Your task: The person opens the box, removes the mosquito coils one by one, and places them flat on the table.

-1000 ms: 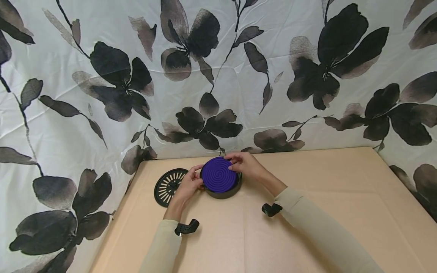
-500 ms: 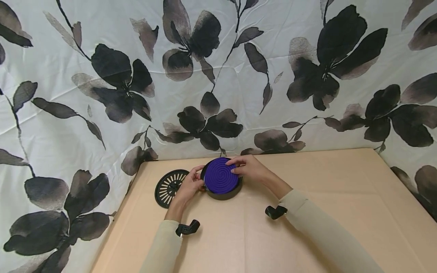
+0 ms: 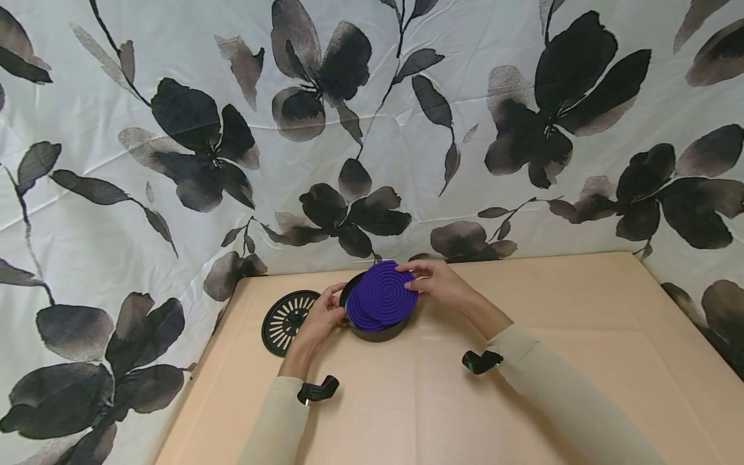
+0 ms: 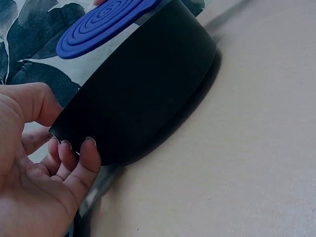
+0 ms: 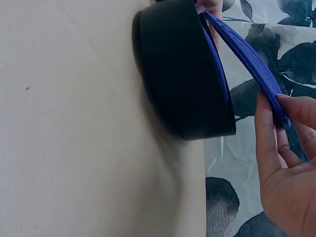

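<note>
The left hand [image 3: 318, 316] grips the near-left side of a round black container [image 3: 376, 336] at its rim, some of its fingertips against the outer wall. The container stands on the tabletop [image 3: 453, 400] close to the far edge, left of that edge's middle. The right hand [image 3: 438, 284] pinches the edge of a purple spiral-ridged disc [image 3: 392, 290] between thumb and fingers. This disc tilts over the container's mouth, its right side raised clear of the rim (whether its opposite end rests on anything is hard to tell). A second purple disc [image 5: 217, 64] sits inside the container, its edge partly visible. Just left of the container, towards the tabletop's far left corner, a flat black slotted disc [image 3: 285, 316] lies partly hidden behind the left hand. A floral cloth [image 3: 372, 142] hangs beyond the far edge.
</note>
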A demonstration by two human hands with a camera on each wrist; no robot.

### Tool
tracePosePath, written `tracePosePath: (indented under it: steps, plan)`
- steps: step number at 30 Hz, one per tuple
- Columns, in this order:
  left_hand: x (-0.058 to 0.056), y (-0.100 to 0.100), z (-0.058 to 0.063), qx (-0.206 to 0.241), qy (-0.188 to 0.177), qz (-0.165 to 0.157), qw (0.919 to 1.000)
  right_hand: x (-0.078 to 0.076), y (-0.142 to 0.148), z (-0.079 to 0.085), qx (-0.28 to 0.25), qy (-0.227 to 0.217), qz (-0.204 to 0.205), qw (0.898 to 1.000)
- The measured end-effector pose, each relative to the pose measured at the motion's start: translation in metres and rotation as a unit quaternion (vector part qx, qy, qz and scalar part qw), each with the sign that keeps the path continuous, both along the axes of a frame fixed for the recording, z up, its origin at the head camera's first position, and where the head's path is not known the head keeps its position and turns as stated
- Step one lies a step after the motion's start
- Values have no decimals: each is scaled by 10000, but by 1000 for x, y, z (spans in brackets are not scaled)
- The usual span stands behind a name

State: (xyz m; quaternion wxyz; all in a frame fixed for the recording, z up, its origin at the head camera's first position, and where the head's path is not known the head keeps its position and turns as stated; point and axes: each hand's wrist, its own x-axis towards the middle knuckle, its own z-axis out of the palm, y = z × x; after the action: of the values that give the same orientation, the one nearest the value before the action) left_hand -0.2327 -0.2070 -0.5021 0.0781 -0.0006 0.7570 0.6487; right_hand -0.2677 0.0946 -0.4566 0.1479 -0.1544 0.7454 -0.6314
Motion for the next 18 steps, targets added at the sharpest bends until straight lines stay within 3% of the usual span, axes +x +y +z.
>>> tracePosePath:
  steps: [18]
  plan:
    - [3,1,0,7,36,25,10000,7,23,8,77,103,54,9999]
